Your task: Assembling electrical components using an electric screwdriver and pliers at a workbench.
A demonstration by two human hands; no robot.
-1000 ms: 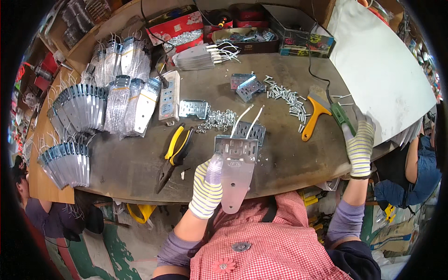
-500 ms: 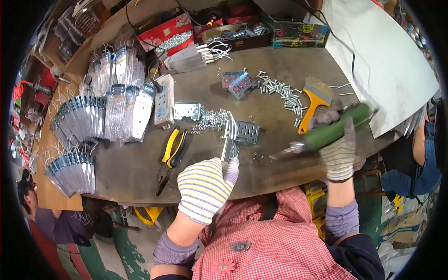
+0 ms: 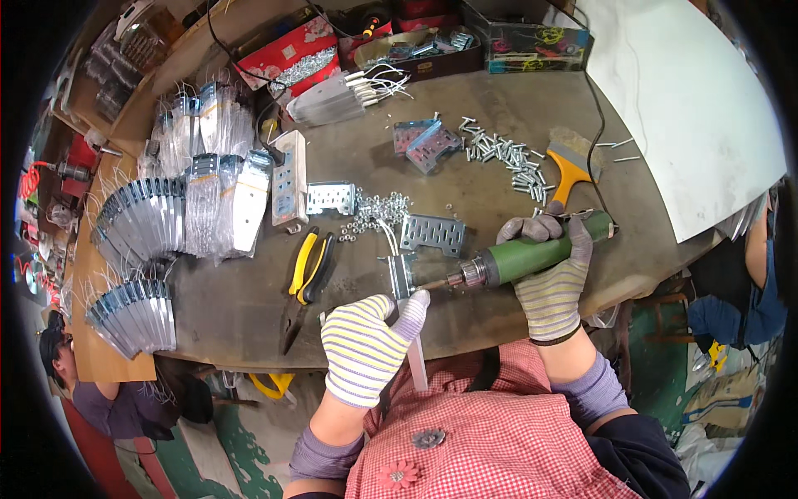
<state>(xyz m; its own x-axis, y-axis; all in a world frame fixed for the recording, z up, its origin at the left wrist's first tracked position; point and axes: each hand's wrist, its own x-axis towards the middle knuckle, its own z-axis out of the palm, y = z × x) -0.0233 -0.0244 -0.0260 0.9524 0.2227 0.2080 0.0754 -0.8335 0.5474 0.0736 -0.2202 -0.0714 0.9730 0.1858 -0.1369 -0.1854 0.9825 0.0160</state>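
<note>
Here the metal bracket (image 3: 402,274) stands above the left hand (image 3: 363,347), gripped

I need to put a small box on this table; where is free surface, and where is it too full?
Bare table lies left of the pliers, toward the near edge. Another patch lies between the screws and the cable. It is crowded around the nuts, the bracket and the stacked plates.

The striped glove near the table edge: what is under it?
Under the left hand a pale metal strip pokes out toward the person's shirt, and its bracket end meets the green power screwdriver. The fingers' grip and the strip's middle are covered by the glove.
</note>
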